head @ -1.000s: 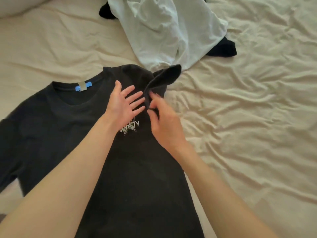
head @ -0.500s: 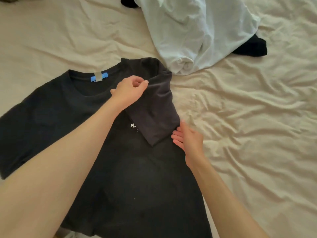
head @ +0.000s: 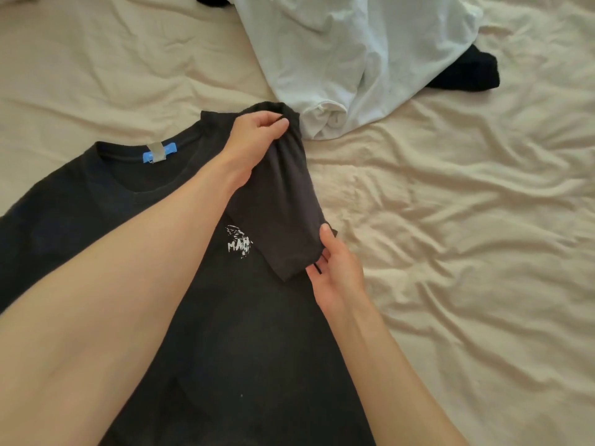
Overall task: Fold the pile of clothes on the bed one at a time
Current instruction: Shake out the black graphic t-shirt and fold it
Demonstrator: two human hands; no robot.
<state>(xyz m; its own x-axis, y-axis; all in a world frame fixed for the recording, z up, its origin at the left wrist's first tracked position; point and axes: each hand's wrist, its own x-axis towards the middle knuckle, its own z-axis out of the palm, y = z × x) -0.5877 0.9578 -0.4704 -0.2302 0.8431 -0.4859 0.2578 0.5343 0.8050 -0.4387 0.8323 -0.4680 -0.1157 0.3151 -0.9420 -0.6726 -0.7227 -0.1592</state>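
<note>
Left hand (head: 257,132) is pinching the shoulder fold of the black t-shirt (head: 251,349), right hand (head: 336,272) is gripping the cuff of its sleeve (head: 280,214), folded inward over the chest print. Shirt is lying flat, front up, on the cream bedsheet (head: 467,236). White garment (head: 347,56) and a black one (head: 467,72) are sitting crumpled just beyond the shirt.

The left hand (head: 257,130) is pinching the shoulder end of the black T-shirt (head: 225,349), which is lying front-up on the cream bedsheet (head: 467,252), while the right hand (head: 335,278) is gripping the cuff of the sleeve (head: 277,214), thumb on top. That sleeve is lying folded inward across the chest, partly covering the white print (head: 238,246). Just beyond, a crumpled white garment (head: 347,53) is sitting over a dark one (head: 467,72).
</note>
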